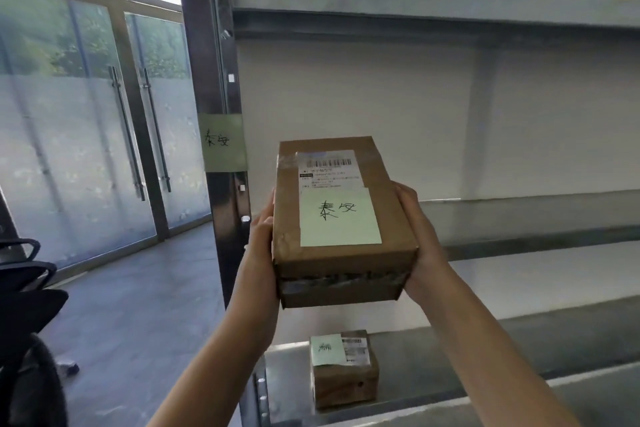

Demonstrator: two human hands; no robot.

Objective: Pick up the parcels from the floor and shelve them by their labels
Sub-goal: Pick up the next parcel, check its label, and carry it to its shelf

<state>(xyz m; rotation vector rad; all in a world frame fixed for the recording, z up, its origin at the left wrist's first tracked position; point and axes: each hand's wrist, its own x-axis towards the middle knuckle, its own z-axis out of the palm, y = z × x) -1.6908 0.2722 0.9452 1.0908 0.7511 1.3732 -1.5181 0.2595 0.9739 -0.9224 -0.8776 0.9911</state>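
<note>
Head view of a parcel held up before a metal shelving unit. A brown cardboard parcel (343, 218) sits just below the centre of the field, gripped between both hands and clear of every shelf. The left hand (261, 246) presses flat against the box's side at 9 o'clock; the right hand (420, 239) clasps the opposite side at 3 o'clock, its fingers mostly hidden behind the box. The top face carries a printed shipping label (329, 168) with a barcode toward 12 o'clock and, just below it and overlapping its lower edge, a pale green note (339, 217) with handwritten characters. A similar green tag (223, 143) with similar characters is fixed to the shelf upright (207, 45), at 10 o'clock from the parcel. At 6 o'clock, on the lower shelf (450, 354), rests a smaller parcel (343, 369) bearing its own green note; that writing is too small to read. Glass doors (86, 114) fill the 9 o'clock side, and a black chair (24, 288) shows at 8 o'clock.
</note>
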